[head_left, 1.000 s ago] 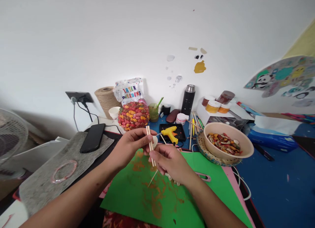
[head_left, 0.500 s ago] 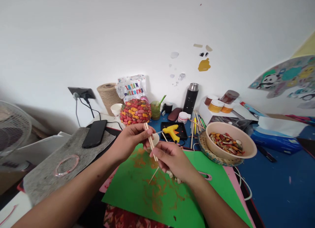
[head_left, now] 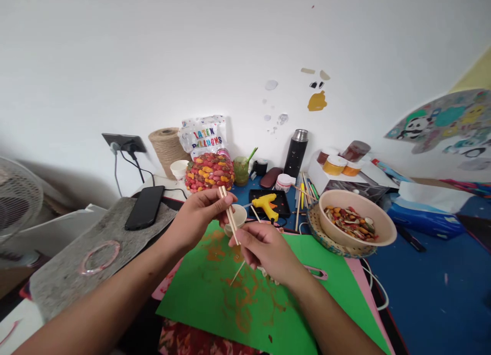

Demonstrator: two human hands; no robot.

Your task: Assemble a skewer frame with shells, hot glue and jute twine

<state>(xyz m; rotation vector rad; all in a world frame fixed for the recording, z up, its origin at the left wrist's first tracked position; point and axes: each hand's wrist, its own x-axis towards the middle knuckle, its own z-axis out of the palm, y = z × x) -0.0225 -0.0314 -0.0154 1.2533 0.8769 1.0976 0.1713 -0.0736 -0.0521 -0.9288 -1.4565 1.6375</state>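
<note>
A small bundle of pale wooden sticks (head_left: 229, 216), like chopsticks, is held at a slant in both hands above the green sheet. My left hand (head_left: 201, 212) pinches the upper end between thumb and fingers. Round the lower end, my right hand (head_left: 264, 247) is closed with thumb and forefinger. Just behind the sticks stands a small pale cup (head_left: 238, 216), partly covered by the hands. A single thin stick (head_left: 238, 273) lies on the brown-smeared green sheet (head_left: 215, 298). Pale pieces (head_left: 273, 279) show partly under my right hand.
A yellow glue gun (head_left: 266, 205) rests on a black tray (head_left: 282, 207). To the right, a bowl of coloured pieces (head_left: 385, 227) sits on a woven base. A black flask (head_left: 296, 153), a balloon bag (head_left: 207, 135) and twine (head_left: 165, 148) stand by the wall; a phone (head_left: 146, 207) lies left.
The view has shifted slightly. My left hand has slid a little toward the upper end of the sticks, and more of the cup shows between the hands. Both hands keep their grip.
</note>
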